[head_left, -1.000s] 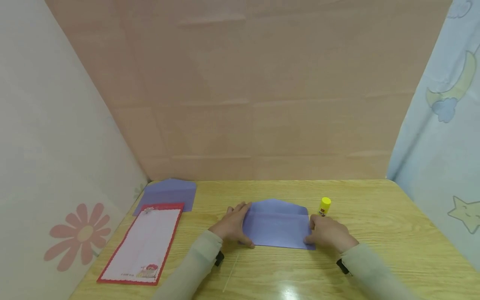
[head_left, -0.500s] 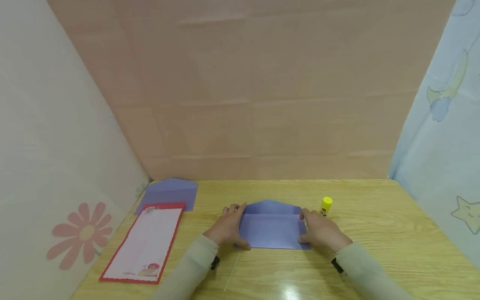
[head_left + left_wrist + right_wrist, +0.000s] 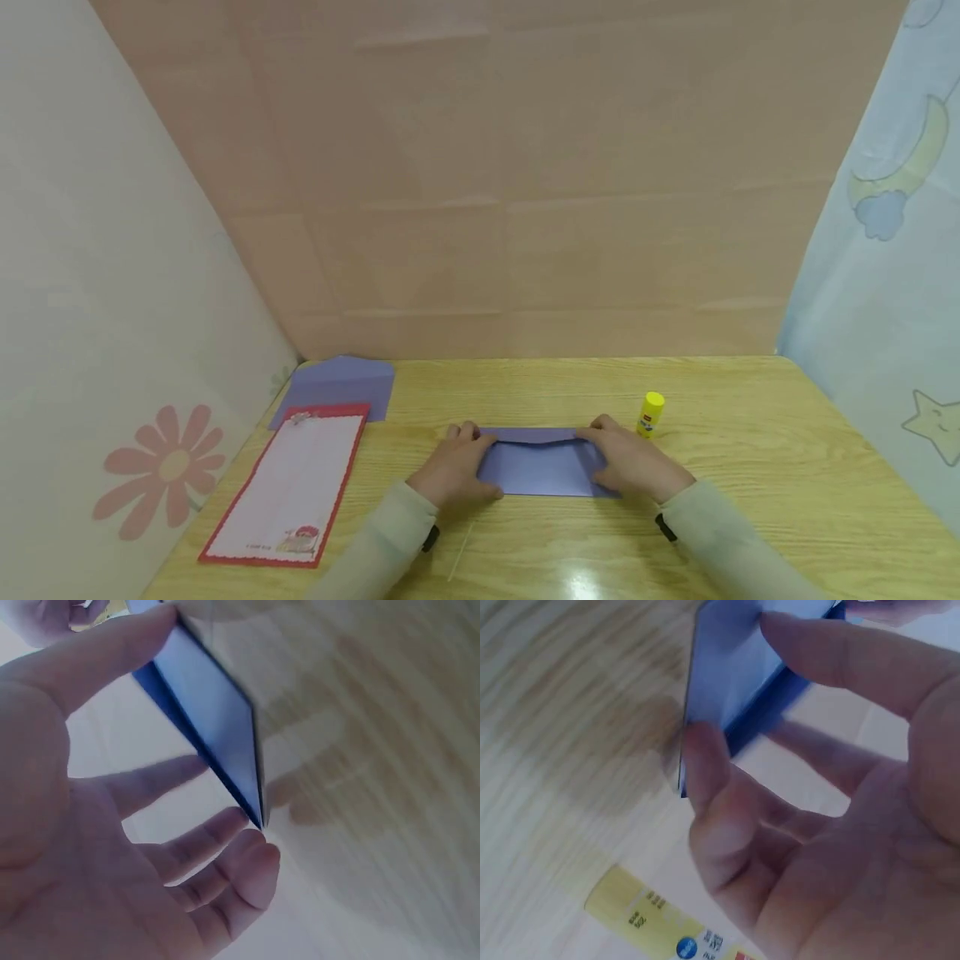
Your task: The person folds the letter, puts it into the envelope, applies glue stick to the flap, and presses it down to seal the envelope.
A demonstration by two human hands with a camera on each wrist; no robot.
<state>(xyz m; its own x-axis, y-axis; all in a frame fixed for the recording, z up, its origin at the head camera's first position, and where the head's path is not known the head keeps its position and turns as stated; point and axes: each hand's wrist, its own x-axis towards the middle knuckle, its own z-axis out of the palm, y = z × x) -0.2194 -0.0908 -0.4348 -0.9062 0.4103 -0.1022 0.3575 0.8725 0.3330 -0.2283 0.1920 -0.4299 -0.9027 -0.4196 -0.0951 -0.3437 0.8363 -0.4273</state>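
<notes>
A purple envelope (image 3: pixel 543 473) lies in front of me with its flap (image 3: pixel 527 435) partly folded toward me. My left hand (image 3: pixel 453 468) holds its left end, thumb at the near edge and fingers along the far fold. The right hand (image 3: pixel 637 462) grips the right end in a similar way, its index finger on the flap. In the left wrist view, the thumb rests at one edge of the envelope (image 3: pixel 214 705) and the other fingers reach behind the flap. The right wrist view shows curled fingers round the corner of the envelope (image 3: pixel 724 664), with the thumb on its face.
A yellow glue stick (image 3: pixel 650 415) stands just beyond my right hand. At left lie a red-bordered white sheet (image 3: pixel 288 492) and a second purple envelope (image 3: pixel 337 385). A thin pale strip (image 3: pixel 461 552) lies near my left sleeve. Paper-covered walls close in the table (image 3: pixel 750 467).
Both hands have shifted slightly inward along the envelope. Its flap, which stood up and pointed away, has folded down toward me. The right hand has moved a little left, away from the glue stick.
</notes>
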